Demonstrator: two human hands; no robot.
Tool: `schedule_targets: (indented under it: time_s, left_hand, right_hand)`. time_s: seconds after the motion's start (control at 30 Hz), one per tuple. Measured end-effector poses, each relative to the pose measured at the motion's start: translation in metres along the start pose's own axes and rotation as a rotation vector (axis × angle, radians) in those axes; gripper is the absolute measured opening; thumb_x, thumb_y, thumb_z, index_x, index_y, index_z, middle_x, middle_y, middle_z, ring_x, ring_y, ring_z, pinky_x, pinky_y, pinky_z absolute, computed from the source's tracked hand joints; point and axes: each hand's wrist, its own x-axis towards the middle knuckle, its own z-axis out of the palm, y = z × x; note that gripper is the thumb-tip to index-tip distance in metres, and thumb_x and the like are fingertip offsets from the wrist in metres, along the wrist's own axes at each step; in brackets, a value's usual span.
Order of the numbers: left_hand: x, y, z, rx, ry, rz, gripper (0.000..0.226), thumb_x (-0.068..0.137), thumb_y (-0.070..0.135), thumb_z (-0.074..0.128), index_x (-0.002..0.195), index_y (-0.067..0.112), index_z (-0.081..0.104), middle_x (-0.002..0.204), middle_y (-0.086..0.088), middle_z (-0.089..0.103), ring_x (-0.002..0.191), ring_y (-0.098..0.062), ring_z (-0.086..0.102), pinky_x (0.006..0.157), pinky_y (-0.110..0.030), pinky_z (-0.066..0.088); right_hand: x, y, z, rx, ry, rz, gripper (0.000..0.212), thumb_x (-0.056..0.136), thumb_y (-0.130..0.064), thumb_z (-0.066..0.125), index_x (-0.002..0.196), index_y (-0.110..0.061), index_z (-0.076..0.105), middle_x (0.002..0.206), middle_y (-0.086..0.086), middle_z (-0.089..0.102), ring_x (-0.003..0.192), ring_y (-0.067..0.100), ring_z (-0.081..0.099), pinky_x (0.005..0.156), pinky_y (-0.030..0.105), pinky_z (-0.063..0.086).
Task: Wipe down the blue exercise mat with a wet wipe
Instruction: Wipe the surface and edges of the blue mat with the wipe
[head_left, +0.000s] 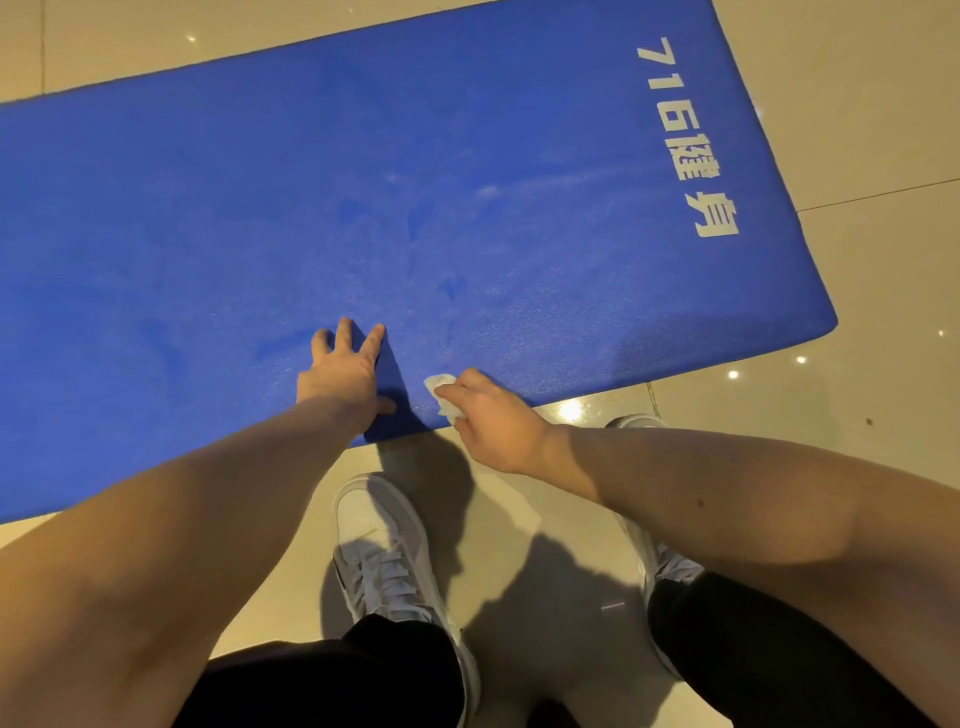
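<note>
The blue exercise mat (363, 208) lies flat on the tiled floor and fills the upper part of the view, with white lettering near its right end. Faint damp streaks show across its middle. My left hand (345, 369) rests flat on the mat close to the near edge, fingers spread. Just to its right, my right hand (488, 421) holds a crumpled white wet wipe (441, 397) against the mat at that same near edge.
Glossy beige floor tiles (857, 156) surround the mat and reflect ceiling lights. My white sneakers (384, 551) stand on the floor just below the mat's near edge, with dark trousers above them.
</note>
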Motion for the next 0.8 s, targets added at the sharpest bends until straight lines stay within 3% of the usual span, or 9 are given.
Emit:
schedule_targets:
  time_s: [0.07,0.13,0.3,0.5,0.6,0.8]
  left_hand:
    - [0.001,0.002,0.001,-0.055,-0.023,-0.033,0.11,0.085,0.048,0.077,0.16,0.04,-0.004,0.167,0.003,-0.011,0.153,-0.032,-0.002,0.093,-0.047,0.05]
    - [0.002,0.002,-0.001,-0.062,-0.022,-0.032,0.111,0.085,0.048,0.077,0.16,0.04,-0.004,0.167,0.002,-0.012,0.153,-0.034,-0.001,0.093,-0.046,0.051]
    - [0.002,0.002,0.001,-0.069,-0.016,-0.036,0.111,0.084,0.048,0.078,0.16,0.04,-0.003,0.167,0.001,-0.01,0.152,-0.035,-0.001,0.083,-0.044,0.053]
    - [0.004,0.001,0.003,-0.057,-0.01,-0.044,0.111,0.085,0.049,0.077,0.16,0.041,-0.004,0.166,0.002,-0.01,0.152,-0.035,-0.001,0.069,-0.038,0.051]
    - [0.004,0.003,0.003,-0.053,-0.012,-0.051,0.11,0.085,0.047,0.077,0.16,0.041,-0.004,0.166,0.001,-0.011,0.152,-0.035,-0.001,0.067,-0.038,0.05]
    - [0.005,0.002,0.003,-0.055,-0.004,-0.049,0.111,0.085,0.049,0.077,0.159,0.041,-0.004,0.166,0.002,-0.011,0.152,-0.036,-0.001,0.071,-0.04,0.053]
  right_hand:
    - [0.004,-0.004,-0.001,-0.111,-0.034,-0.031,0.042,0.099,-0.011,0.05,0.141,-0.016,0.047,0.127,0.008,0.045,0.111,0.03,0.056,0.09,0.038,0.048]
    - [0.008,-0.007,-0.005,-0.245,-0.056,-0.063,0.038,0.099,-0.01,0.05,0.136,-0.016,0.05,0.124,0.008,0.045,0.109,0.029,0.056,0.078,0.036,0.042]
    - [0.002,0.012,-0.023,-0.325,-0.13,-0.094,0.041,0.091,0.002,0.049,0.126,-0.017,0.054,0.116,0.005,0.046,0.098,0.028,0.056,0.067,0.031,0.033]
    - [-0.02,0.057,-0.045,-0.316,-0.097,0.089,0.025,0.098,-0.014,0.047,0.122,-0.017,0.055,0.109,0.004,0.048,0.081,0.025,0.054,0.066,0.031,0.036]
    - [-0.02,0.051,-0.043,-0.275,-0.093,0.149,0.027,0.094,-0.008,0.048,0.119,-0.017,0.051,0.106,0.003,0.047,0.076,0.025,0.051,0.066,0.035,0.042]
    - [0.004,0.01,-0.023,-0.223,-0.161,-0.008,0.026,0.087,0.003,0.049,0.107,-0.013,0.052,0.102,0.004,0.041,0.08,0.031,0.056,0.064,0.036,0.039]
